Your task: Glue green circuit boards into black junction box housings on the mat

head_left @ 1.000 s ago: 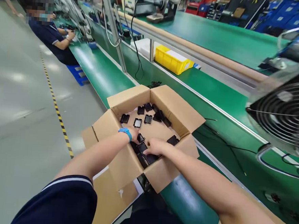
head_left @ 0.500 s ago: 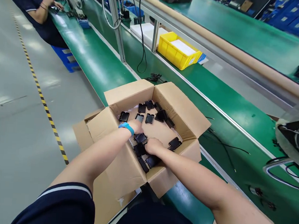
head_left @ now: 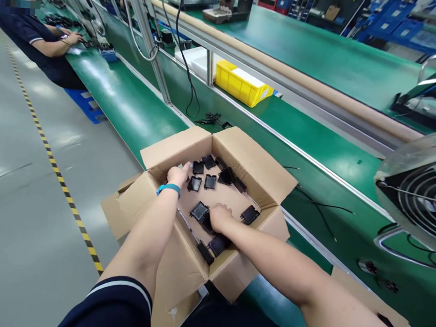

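Observation:
An open cardboard box [head_left: 255, 158] holds several flat, square black plastic parts [head_left: 210, 182] on a cardboard layer. My left hand [head_left: 178, 174], with a blue band at the wrist, is at the box's left corner. Its fingers are closed over a black part that they mostly cover. Near the middle of the front half, my right hand [head_left: 220, 218] curls its fingers on the edge of a dark part [head_left: 207, 223]. Another black part with a greyish face [head_left: 199, 211] lies right beside those fingers. More parts rest along the right wall and in the near corner.
Green benches [head_left: 132, 102] run past the box, with loose black cables [head_left: 323, 205] to its right. A yellow bin [head_left: 242, 83] stands behind on a ledge. A fan [head_left: 425, 193] is at the right. At the left, a person [head_left: 50, 47] works at the bench.
My left hand has moved from the middle of the box's left side to its far-left corner. My right hand stays near the same parts, which have shifted slightly. The view has turned a little.

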A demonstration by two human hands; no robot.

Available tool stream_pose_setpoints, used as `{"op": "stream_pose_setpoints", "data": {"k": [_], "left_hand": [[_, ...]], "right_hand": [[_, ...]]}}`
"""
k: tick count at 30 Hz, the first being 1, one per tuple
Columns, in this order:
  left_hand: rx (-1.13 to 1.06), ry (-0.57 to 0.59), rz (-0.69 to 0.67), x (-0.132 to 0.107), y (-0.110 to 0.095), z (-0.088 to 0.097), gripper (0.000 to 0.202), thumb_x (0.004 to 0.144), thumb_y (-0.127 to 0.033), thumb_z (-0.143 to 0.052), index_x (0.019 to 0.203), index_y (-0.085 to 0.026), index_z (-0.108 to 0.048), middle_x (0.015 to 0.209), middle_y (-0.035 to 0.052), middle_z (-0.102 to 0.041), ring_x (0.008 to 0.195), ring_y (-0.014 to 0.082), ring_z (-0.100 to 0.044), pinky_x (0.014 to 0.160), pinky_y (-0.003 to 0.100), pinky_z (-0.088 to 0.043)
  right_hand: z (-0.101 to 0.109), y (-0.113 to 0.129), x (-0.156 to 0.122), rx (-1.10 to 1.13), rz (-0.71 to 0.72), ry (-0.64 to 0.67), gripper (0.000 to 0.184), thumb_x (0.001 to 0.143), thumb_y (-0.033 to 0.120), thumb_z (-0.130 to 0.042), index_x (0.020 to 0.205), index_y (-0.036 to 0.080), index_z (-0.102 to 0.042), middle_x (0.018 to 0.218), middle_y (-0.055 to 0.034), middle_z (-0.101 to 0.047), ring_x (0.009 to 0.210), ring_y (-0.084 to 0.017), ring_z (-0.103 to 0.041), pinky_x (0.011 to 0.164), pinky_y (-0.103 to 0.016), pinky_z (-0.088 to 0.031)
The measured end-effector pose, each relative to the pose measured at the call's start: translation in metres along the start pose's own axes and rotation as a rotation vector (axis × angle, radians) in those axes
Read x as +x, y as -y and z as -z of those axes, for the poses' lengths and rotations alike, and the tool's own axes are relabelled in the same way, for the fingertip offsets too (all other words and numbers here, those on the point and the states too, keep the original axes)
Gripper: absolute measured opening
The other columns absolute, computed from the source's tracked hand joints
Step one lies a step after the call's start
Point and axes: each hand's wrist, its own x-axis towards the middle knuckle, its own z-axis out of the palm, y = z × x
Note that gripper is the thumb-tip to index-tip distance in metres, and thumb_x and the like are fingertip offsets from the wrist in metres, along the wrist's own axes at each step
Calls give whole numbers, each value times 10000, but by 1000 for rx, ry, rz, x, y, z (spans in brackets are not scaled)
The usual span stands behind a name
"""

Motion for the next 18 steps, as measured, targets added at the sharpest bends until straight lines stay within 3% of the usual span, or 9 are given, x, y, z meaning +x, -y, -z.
{"op": "stream_pose_setpoints", "data": {"k": [3,5,8,11,14,18], "left_hand": [[124,16,-57,-9,-6,-7,611,855,-615,-612,1133,-78,-706,1273,279,-634,1259,430,-555,978,487,-497],[198,34,-104,-17,-10,-14,604,817,-557,-689,1155,-56,-686,1378,310,-544,1309,445,-501,1022,503,-461],[282,91,-184,-28,-15,-21,610,759,-481,-773,1172,-47,-655,1356,312,-543,1296,423,-513,1035,482,-447],[344,125,-222,-36,-15,-24,621,747,-395,-793,1233,-68,-587,1307,286,-581,1293,419,-513,1031,503,-438],[378,139,-229,-41,-14,-24,624,820,-326,-711,1334,-75,-461,1307,275,-574,1245,383,-555,998,480,-460],[427,136,-200,-49,-16,-23,710,876,-344,-637,1427,-53,-296,1367,332,-485,1297,411,-497,974,507,-466]], "right_hand": [[-3,4,-1,30,-6,9,482,730,102,-729,1211,98,-698,1312,-249,-615,1204,-342,-611,970,-418,-522],[-6,12,-1,50,4,13,467,735,92,-721,1202,94,-701,1271,-239,-651,1175,-325,-639,961,-382,-526],[-7,19,0,70,14,22,423,752,68,-692,1174,100,-709,1197,-217,-699,1148,-321,-665,956,-381,-529],[-8,20,1,76,8,14,571,753,55,-676,1317,114,-610,1223,-207,-692,1148,-330,-668,950,-428,-535],[-12,18,0,73,55,7,686,760,73,-676,1419,161,-506,1280,-184,-668,1150,-322,-666,924,-416,-545],[-18,16,-6,51,184,5,568,807,93,-636,1356,222,-564,1259,-132,-687,1135,-282,-676,911,-350,-537]]}}
